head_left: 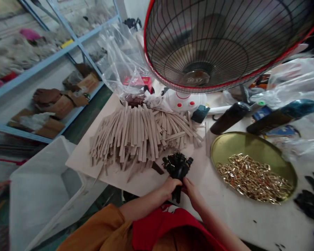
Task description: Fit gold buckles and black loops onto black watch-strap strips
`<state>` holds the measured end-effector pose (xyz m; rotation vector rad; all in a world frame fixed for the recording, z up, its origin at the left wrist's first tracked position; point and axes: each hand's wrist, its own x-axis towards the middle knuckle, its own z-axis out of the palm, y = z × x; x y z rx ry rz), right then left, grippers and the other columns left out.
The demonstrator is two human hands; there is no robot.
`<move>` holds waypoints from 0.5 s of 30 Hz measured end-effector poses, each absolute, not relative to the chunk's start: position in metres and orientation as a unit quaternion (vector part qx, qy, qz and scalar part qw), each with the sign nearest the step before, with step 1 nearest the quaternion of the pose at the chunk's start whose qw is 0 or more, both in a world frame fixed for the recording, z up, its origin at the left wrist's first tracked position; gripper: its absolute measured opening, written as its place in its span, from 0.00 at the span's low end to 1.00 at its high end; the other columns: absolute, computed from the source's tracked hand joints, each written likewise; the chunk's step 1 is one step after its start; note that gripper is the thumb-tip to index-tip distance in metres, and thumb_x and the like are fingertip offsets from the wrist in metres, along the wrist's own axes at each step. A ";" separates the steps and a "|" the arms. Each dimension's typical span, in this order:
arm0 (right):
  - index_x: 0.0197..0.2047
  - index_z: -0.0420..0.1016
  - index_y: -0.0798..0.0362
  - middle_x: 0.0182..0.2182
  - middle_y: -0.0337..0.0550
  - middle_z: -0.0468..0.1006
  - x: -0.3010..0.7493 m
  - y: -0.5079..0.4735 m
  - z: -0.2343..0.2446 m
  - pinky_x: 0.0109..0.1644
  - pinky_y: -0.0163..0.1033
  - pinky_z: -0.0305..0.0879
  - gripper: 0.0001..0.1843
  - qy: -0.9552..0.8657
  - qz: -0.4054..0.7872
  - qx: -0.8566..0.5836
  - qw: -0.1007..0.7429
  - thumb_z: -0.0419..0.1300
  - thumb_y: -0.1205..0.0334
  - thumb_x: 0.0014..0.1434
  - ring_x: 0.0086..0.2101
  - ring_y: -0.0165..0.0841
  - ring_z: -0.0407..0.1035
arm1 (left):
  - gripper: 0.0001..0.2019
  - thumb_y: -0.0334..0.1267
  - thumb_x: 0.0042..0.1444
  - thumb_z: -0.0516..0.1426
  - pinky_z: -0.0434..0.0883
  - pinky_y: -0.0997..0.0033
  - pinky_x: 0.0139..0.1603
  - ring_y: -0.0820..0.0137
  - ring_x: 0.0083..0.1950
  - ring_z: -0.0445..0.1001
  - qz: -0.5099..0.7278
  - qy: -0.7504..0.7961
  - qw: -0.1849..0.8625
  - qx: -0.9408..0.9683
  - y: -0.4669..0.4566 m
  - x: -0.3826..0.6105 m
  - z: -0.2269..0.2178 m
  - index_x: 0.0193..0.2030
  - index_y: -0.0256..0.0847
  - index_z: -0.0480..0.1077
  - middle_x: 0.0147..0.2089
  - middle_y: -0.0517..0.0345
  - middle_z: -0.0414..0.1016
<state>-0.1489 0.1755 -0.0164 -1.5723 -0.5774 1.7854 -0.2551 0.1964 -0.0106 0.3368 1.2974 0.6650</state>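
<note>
A bundle of black strips (180,170) stands at the near edge of the table, its looped ends fanned out at the top with small glints of metal among them. My left hand (172,185) is closed around its left side, the thumb lying across the front. From the right, my right hand (189,188) grips the same bundle, with most of its fingers hidden behind. Just beyond lies a big pile of beige strips (136,134), and one loose dark strip (157,168) rests beside the bundle. To the right, a round gold tray (225,143) holds many small gold metal buckles (253,177).
A red-rimmed fan (199,45) looms over the table's far side. Two dark rolls (230,118) stand behind the tray. Black pieces (310,204) lie at far right. A white plastic bin (44,188) sits left of the table (143,183), near blue shelves (42,59) with boxes.
</note>
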 end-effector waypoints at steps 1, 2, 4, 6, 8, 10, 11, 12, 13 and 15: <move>0.39 0.73 0.53 0.35 0.45 0.78 -0.151 0.174 -0.016 0.40 0.40 0.68 0.22 -0.207 0.694 -0.599 0.343 0.56 0.44 0.48 0.36 0.38 0.71 | 0.11 0.24 0.34 0.55 0.61 0.77 0.23 0.76 0.21 0.64 0.292 0.589 0.738 0.154 0.195 -0.261 -0.008 0.29 0.34 0.67 0.21 0.63 0.67; 0.39 0.73 0.53 0.36 0.45 0.78 -0.152 0.172 -0.016 0.41 0.41 0.68 0.22 -0.193 0.700 -0.593 0.348 0.56 0.44 0.49 0.36 0.38 0.72 | 0.10 0.25 0.34 0.55 0.61 0.77 0.22 0.75 0.20 0.64 0.280 0.587 0.743 0.154 0.194 -0.267 -0.005 0.29 0.34 0.67 0.20 0.63 0.67; 0.41 0.72 0.53 0.38 0.46 0.78 -0.155 0.168 -0.016 0.44 0.41 0.67 0.22 -0.166 0.707 -0.584 0.364 0.55 0.44 0.50 0.39 0.38 0.72 | 0.08 0.26 0.35 0.54 0.61 0.76 0.21 0.74 0.19 0.65 0.253 0.586 0.755 0.152 0.192 -0.279 0.001 0.27 0.34 0.68 0.18 0.62 0.67; 0.44 0.70 0.52 0.42 0.48 0.77 -0.156 0.162 -0.015 0.47 0.41 0.66 0.23 -0.141 0.702 -0.584 0.382 0.56 0.46 0.51 0.42 0.37 0.71 | 0.05 0.28 0.36 0.54 0.62 0.76 0.21 0.73 0.19 0.66 0.230 0.584 0.763 0.153 0.190 -0.290 0.010 0.25 0.33 0.68 0.17 0.59 0.68; 0.45 0.70 0.53 0.44 0.51 0.76 -0.156 0.154 -0.013 0.48 0.42 0.65 0.23 -0.118 0.688 -0.594 0.400 0.58 0.48 0.50 0.43 0.37 0.71 | 0.04 0.29 0.38 0.54 0.64 0.75 0.21 0.73 0.20 0.67 0.217 0.580 0.768 0.162 0.191 -0.301 0.021 0.24 0.33 0.68 0.18 0.57 0.69; 0.44 0.70 0.53 0.44 0.53 0.76 -0.156 0.142 -0.010 0.48 0.43 0.65 0.22 -0.098 0.669 -0.609 0.414 0.60 0.50 0.49 0.42 0.38 0.72 | 0.03 0.30 0.40 0.54 0.64 0.75 0.22 0.73 0.21 0.67 0.209 0.572 0.773 0.175 0.192 -0.310 0.035 0.23 0.33 0.68 0.19 0.57 0.69; 0.43 0.70 0.54 0.43 0.54 0.76 -0.157 0.134 -0.009 0.48 0.44 0.65 0.21 -0.088 0.660 -0.616 0.421 0.61 0.51 0.49 0.41 0.39 0.72 | 0.03 0.30 0.41 0.53 0.65 0.75 0.23 0.73 0.21 0.67 0.206 0.568 0.776 0.183 0.193 -0.314 0.042 0.23 0.33 0.68 0.19 0.56 0.69; 0.43 0.71 0.54 0.42 0.54 0.77 -0.158 0.127 -0.009 0.47 0.45 0.66 0.20 -0.078 0.651 -0.621 0.429 0.61 0.51 0.48 0.40 0.39 0.73 | 0.03 0.30 0.42 0.53 0.65 0.75 0.23 0.73 0.21 0.67 0.204 0.563 0.778 0.190 0.195 -0.317 0.049 0.23 0.33 0.68 0.19 0.56 0.70; 0.42 0.71 0.54 0.42 0.54 0.77 -0.159 0.120 -0.007 0.47 0.45 0.66 0.20 -0.070 0.642 -0.625 0.438 0.61 0.52 0.48 0.39 0.39 0.73 | 0.03 0.30 0.42 0.54 0.65 0.75 0.23 0.73 0.21 0.68 0.203 0.558 0.780 0.197 0.196 -0.321 0.056 0.24 0.33 0.68 0.19 0.56 0.70; 0.41 0.71 0.54 0.40 0.54 0.77 -0.160 0.108 -0.002 0.46 0.46 0.66 0.18 -0.054 0.625 -0.629 0.459 0.61 0.53 0.48 0.39 0.39 0.73 | 0.03 0.30 0.42 0.54 0.66 0.76 0.24 0.73 0.23 0.69 0.202 0.550 0.782 0.211 0.200 -0.329 0.070 0.26 0.32 0.68 0.20 0.55 0.71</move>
